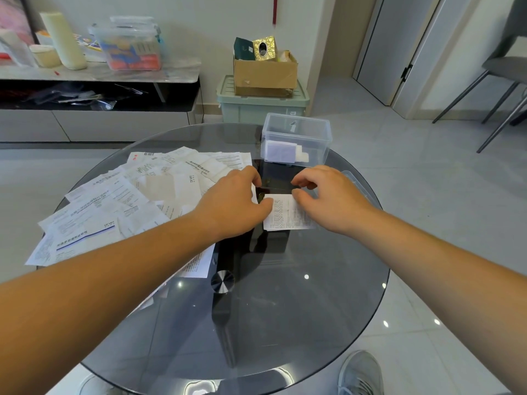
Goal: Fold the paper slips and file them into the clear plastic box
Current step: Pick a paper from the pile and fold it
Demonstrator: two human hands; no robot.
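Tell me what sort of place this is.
Probably a home living room: a low media-style cabinet, a round glass table, and a cardboard box stacked on a green storage bin on the tiled floor.

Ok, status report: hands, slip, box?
Both pinching: left hand, right hand on paper slip on glass table. Behind it clear box, open, folded slips inside. Loose paper pile at left, nothing blocking.

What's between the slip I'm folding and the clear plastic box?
Head view: only bare glass table lies between the slip and the clear plastic box.
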